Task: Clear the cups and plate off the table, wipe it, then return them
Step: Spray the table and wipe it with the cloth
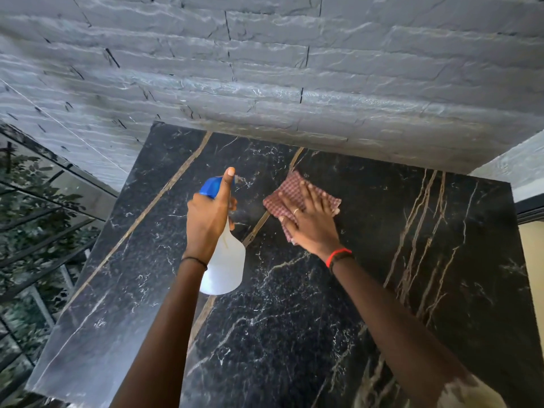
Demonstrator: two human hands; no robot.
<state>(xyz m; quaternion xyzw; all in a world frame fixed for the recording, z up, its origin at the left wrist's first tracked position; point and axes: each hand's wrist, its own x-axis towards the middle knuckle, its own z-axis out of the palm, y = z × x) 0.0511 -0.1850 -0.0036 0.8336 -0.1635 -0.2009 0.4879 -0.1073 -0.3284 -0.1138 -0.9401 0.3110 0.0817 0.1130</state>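
Table (323,304), head view: black marble top set against a grey brick wall (265,69). My left hand (210,214) grips a bottle (226,266) above it, one finger raised along the blue head. My right hand (312,219), fingers straight, presses a checked cloth (287,191) flat onto the top near the wall.

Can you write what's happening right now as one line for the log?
step: wiping table | left hand: grips spray bottle | right hand: presses checked cloth flat on table
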